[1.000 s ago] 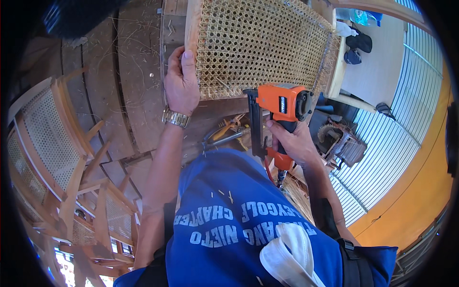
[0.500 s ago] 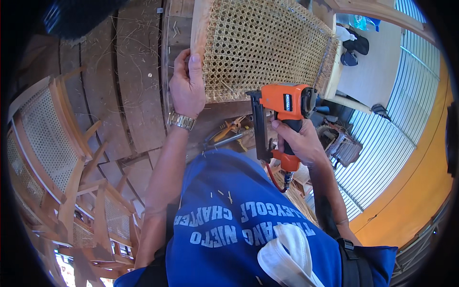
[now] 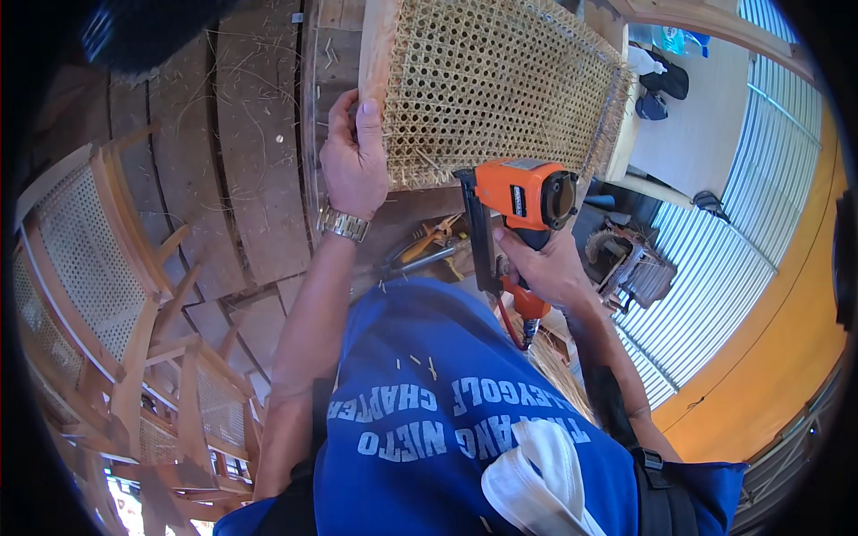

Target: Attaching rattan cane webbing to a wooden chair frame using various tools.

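Left hand: the left hand [image 3: 354, 161] is clamped on the near left corner of the pale wooden frame panel with woven cane webbing [image 3: 500, 85], thumb and fingers lying up along its left rail; a metal wristwatch [image 3: 343, 223] sits on the wrist.
Right hand: the right hand [image 3: 547, 268] is closed round the grip of the orange and black pneumatic staple gun [image 3: 518, 201], which stands upright with its dark magazine pointing down.
Hands to each other: well apart, the left at 10 o'clock from the right.
Cane panel: it lies at 12 o'clock from the hands on the table [image 3: 250, 161], its lower frayed edge just above the staple gun's orange head; the gun's head sits just below that edge, at the panel's 6 o'clock, and whether it touches cannot be told.
Hose: a red air hose [image 3: 511, 317] hangs from the foot of the gun's grip, at 6 o'clock from the right hand.
Table: rough grey wooden planks strewn with cane strands, carrying the panel.
Tools: orange-handled pliers [image 3: 427, 246] lie between the two hands, below the panel.
Clothing: a blue shirt with white lettering [image 3: 429, 402] fills the lower middle; a white cloth [image 3: 536, 482] lies at its 6 o'clock.
Left side: wooden chairs with cane backs [image 3: 89, 268] are stacked at 9 o'clock.
Right side: a corrugated metal wall [image 3: 715, 259] and an orange wall [image 3: 769, 375] at 3 to 4 o'clock.
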`<move>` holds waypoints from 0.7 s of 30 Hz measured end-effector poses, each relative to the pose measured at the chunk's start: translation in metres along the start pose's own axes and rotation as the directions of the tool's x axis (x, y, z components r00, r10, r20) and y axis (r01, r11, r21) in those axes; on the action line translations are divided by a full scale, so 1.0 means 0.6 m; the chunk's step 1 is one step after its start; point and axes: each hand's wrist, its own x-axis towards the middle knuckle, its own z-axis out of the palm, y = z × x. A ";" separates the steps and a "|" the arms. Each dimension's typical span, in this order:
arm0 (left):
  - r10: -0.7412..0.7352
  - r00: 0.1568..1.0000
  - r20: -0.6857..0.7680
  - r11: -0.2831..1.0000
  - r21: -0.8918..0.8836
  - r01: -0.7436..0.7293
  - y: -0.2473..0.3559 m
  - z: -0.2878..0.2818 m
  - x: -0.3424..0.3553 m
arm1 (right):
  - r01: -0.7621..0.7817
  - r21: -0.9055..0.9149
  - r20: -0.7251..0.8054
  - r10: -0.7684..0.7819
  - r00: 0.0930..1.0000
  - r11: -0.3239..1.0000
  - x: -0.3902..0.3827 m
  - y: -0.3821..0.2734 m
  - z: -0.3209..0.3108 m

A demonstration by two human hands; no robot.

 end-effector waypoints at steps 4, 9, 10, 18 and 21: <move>0.003 1.000 0.012 1.000 -0.018 -0.002 0.001 -0.003 0.001 | -0.078 0.067 0.029 0.076 0.997 0.995 -0.003 -0.009 -0.004; -0.033 0.999 0.015 0.999 0.012 0.033 0.012 -0.004 0.000 | -0.021 0.217 0.034 0.014 0.999 0.976 -0.013 -0.015 -0.008; -0.028 1.000 0.013 1.000 0.014 0.028 0.013 -0.005 0.000 | -0.020 0.216 0.035 0.012 0.999 0.976 -0.009 -0.011 -0.007; -0.038 0.999 0.023 0.999 0.001 0.038 0.018 -0.006 0.000 | -0.017 0.138 0.040 0.012 0.999 0.990 -0.001 0.002 0.010; -0.050 0.998 0.029 0.999 0.020 0.049 0.025 -0.007 -0.002 | -0.050 0.073 0.020 0.048 0.999 0.996 -0.007 -0.010 0.016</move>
